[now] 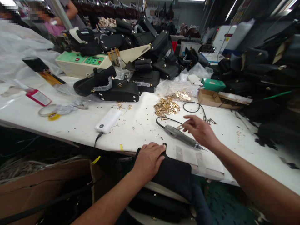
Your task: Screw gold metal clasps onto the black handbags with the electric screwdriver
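Note:
My left hand (148, 161) rests closed on the top of a black bag (174, 175) held at the near edge of the white table (70, 122). My right hand (200, 131) reaches over the table with its fingers pinched on a small gold metal fitting, just above a grey electric screwdriver (179, 135) lying on the table with its black cord. A heap of gold fittings (166, 107) lies a little farther back.
A white power bank (107, 120) lies left of centre. Black bags (119, 89) are piled behind, near a beige machine (82, 62) with a green panel. A cardboard box (211, 97) sits right. Tape rolls (50, 112) lie left. Another person stands far left.

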`<action>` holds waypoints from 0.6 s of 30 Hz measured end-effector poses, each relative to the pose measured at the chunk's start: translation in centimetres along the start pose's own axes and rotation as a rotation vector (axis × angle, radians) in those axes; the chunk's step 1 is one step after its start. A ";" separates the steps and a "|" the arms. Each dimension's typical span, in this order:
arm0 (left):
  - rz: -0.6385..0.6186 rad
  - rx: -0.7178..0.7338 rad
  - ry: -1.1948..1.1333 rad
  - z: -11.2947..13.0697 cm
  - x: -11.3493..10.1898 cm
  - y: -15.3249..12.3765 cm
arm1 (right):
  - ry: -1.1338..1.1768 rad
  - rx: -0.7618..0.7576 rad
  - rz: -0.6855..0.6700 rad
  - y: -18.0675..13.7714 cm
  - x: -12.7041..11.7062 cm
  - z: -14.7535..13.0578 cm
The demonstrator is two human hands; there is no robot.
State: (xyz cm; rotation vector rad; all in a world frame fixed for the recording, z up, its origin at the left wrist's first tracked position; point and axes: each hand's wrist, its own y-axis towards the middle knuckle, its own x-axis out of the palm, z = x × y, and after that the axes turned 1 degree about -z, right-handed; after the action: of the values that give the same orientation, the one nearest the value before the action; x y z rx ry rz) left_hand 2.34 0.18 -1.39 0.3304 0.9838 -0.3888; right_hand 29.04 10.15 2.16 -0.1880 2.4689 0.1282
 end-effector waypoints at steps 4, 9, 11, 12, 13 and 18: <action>-0.003 -0.095 -0.024 0.1 0.0 0.3 | 0.202 0.044 -0.293 -2.8 4.0 -2.6; -0.011 -0.119 -0.032 0.0 0.2 0.4 | 0.071 0.044 -0.369 -2.3 5.8 -2.9; 0.000 -0.124 -0.028 -0.2 0.4 0.3 | 0.053 0.054 -0.385 -1.9 6.1 -3.0; 0.006 -0.125 -0.027 -0.2 0.5 0.3 | 0.047 0.053 -0.391 -1.8 6.4 -3.0; 0.012 -0.126 -0.027 -0.3 0.6 0.2 | 0.037 0.046 -0.390 -1.8 6.6 -3.0; 0.064 -0.084 -0.048 -0.5 0.9 -0.1 | 0.009 -0.061 -0.353 -2.1 7.7 -2.5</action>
State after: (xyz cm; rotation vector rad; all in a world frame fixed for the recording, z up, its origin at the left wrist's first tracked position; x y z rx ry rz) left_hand 2.34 0.22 -2.41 0.2748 0.9370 -0.2952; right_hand 21.92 6.98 -0.73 -0.6460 2.3993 0.0511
